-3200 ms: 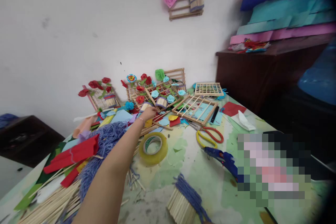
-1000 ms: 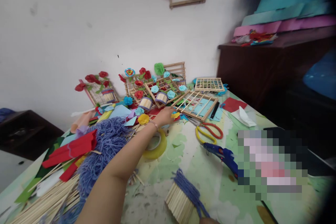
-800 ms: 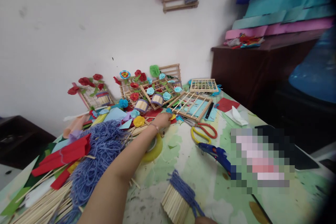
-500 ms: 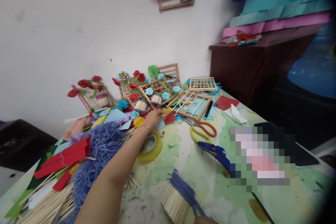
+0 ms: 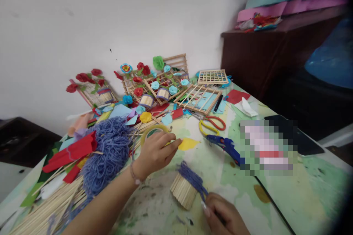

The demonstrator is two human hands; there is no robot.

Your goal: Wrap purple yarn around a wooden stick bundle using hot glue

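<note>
My left hand point(image 5: 158, 150) is closed, pinching a small yellow piece of paper point(image 5: 189, 144) between thumb and fingers above the table. Below it, a small basket of short wooden sticks point(image 5: 184, 191) lies tilted, its upper part wrapped in blue-purple yarn point(image 5: 191, 176). The fingers of my right hand point(image 5: 224, 211) are closed on the loose yarn end at the right of the basket. A roll of yellow tape point(image 5: 144, 132) is partly hidden behind my left hand.
A blue glue gun point(image 5: 224, 147) and red-and-yellow scissors point(image 5: 211, 126) lie on the right. Left are a heap of yarn point(image 5: 109, 154), thin sticks point(image 5: 55, 205) and red crepe paper point(image 5: 70, 154). Stick frames point(image 5: 198, 99) with paper flowers stand along the wall.
My left hand has come back toward me from the pile by the frames, bringing the yellow paper. More of my right hand shows. The view has tilted down.
</note>
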